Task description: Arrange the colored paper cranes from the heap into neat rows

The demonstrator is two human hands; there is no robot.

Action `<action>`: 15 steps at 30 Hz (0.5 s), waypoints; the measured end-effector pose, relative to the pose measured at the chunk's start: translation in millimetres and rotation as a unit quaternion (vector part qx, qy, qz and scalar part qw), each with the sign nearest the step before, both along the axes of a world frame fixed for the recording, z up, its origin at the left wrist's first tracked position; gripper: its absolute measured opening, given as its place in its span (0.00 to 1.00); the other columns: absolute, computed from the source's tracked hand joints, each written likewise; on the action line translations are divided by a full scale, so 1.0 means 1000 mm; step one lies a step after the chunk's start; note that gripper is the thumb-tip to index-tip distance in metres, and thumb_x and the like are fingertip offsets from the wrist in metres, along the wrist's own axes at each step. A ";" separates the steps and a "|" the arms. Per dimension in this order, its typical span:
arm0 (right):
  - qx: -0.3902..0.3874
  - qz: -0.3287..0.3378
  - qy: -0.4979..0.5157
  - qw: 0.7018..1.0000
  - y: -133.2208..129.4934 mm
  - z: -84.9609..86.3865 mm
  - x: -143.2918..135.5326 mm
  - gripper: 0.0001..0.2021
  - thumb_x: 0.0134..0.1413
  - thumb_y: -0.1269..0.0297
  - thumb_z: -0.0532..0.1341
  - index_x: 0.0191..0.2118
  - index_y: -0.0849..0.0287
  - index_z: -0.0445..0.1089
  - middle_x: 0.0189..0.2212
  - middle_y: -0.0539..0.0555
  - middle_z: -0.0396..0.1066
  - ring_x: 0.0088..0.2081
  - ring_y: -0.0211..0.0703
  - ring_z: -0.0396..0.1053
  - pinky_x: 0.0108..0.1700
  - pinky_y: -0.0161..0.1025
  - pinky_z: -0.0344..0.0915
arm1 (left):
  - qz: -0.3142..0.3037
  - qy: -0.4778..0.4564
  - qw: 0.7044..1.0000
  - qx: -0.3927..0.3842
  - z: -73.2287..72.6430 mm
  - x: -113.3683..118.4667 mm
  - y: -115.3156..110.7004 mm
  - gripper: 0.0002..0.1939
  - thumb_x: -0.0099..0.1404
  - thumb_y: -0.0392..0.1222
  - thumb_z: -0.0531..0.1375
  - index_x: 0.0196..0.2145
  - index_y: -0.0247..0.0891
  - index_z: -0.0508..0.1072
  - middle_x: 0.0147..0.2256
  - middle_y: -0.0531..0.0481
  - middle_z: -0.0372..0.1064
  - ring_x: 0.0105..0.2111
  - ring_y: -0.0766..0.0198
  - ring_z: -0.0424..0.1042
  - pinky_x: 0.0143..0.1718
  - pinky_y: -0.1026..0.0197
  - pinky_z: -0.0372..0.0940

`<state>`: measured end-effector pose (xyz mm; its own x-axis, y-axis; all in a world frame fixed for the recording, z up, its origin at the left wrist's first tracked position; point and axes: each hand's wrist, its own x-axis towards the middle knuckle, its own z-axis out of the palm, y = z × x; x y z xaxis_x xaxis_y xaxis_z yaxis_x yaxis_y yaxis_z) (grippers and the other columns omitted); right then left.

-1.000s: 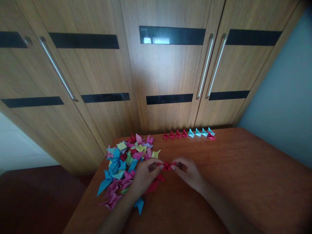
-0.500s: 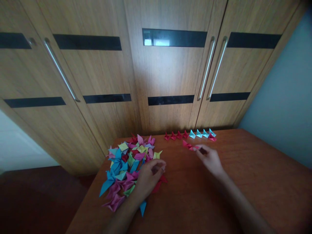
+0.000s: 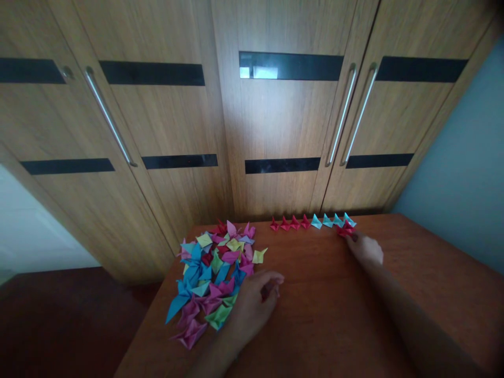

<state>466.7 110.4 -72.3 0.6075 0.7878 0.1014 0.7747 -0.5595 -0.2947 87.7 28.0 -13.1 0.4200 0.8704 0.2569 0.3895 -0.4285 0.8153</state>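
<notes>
At the right end of a row of folded paper pieces, my right hand [image 3: 366, 250] pinches a red origami piece [image 3: 345, 231] between thumb and fingers. That piece is close in front of the last pale blue origami piece [image 3: 347, 219], where another red one also shows in part. My left hand [image 3: 254, 302] hovers at the right side of a heap of paper cranes [image 3: 216, 286] in pink, blue, green, yellow and red. Its fingers are loosely curled, with a gap to the thumb and nothing seen between them. Part of the heap is hidden behind this hand.
Red origami pieces [image 3: 295, 223] continue the row leftward along the back of the brown table [image 3: 315, 325]. Behind stands a wooden wardrobe [image 3: 279, 121] with metal handles [image 3: 360, 115]. The table's left edge drops to a dark floor [image 3: 79, 320].
My right hand has carried the red piece rightward to the end of the row. My left hand has shifted slightly right and down in view. The whole view has moved a little too.
</notes>
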 end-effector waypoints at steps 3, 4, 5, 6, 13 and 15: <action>-0.023 -0.010 0.007 1.000 0.007 0.000 -0.002 0.22 0.56 0.50 0.51 0.49 0.56 0.71 0.41 0.66 0.73 0.42 0.60 0.72 0.38 0.46 0.66 | -0.006 0.013 1.000 0.010 0.001 0.001 -0.003 0.14 0.60 0.31 0.53 0.40 0.41 0.74 0.32 0.52 0.73 0.30 0.66 0.70 0.32 0.66 0.63; -0.025 -0.012 0.009 1.000 0.010 0.000 -0.004 0.22 0.56 0.50 0.51 0.48 0.57 0.71 0.41 0.66 0.73 0.42 0.60 0.72 0.38 0.47 0.66 | -0.007 0.015 1.000 0.012 0.001 0.001 -0.004 0.14 0.59 0.30 0.53 0.40 0.41 0.74 0.33 0.51 0.73 0.30 0.66 0.70 0.32 0.66 0.63; -0.026 -0.015 0.010 1.000 0.011 0.000 -0.005 0.22 0.56 0.50 0.51 0.48 0.57 0.71 0.41 0.67 0.73 0.42 0.60 0.71 0.38 0.47 0.67 | -0.008 0.015 1.000 0.012 0.001 0.001 -0.004 0.15 0.59 0.30 0.53 0.40 0.41 0.74 0.33 0.51 0.73 0.30 0.66 0.70 0.32 0.66 0.62; -0.026 -0.016 0.010 0.999 0.013 0.000 -0.006 0.22 0.56 0.50 0.50 0.48 0.56 0.70 0.41 0.67 0.72 0.42 0.60 0.71 0.39 0.48 0.67 | -0.009 0.012 1.000 0.012 0.001 0.001 -0.004 0.15 0.59 0.30 0.53 0.40 0.41 0.74 0.33 0.51 0.73 0.31 0.66 0.70 0.32 0.66 0.62; -0.026 -0.024 0.014 0.999 0.019 0.000 -0.011 0.22 0.56 0.50 0.50 0.49 0.57 0.70 0.42 0.67 0.71 0.43 0.61 0.71 0.39 0.50 0.66 | -0.009 0.005 1.000 0.006 0.002 0.000 -0.003 0.15 0.59 0.30 0.53 0.40 0.42 0.74 0.34 0.50 0.73 0.31 0.65 0.70 0.32 0.66 0.63; -0.025 -0.026 0.016 0.999 0.019 0.000 -0.011 0.23 0.57 0.50 0.50 0.49 0.57 0.70 0.42 0.67 0.71 0.43 0.61 0.71 0.39 0.50 0.66 | -0.013 0.007 1.000 0.006 0.001 0.000 -0.003 0.15 0.59 0.30 0.53 0.40 0.42 0.74 0.35 0.50 0.74 0.32 0.65 0.70 0.34 0.65 0.63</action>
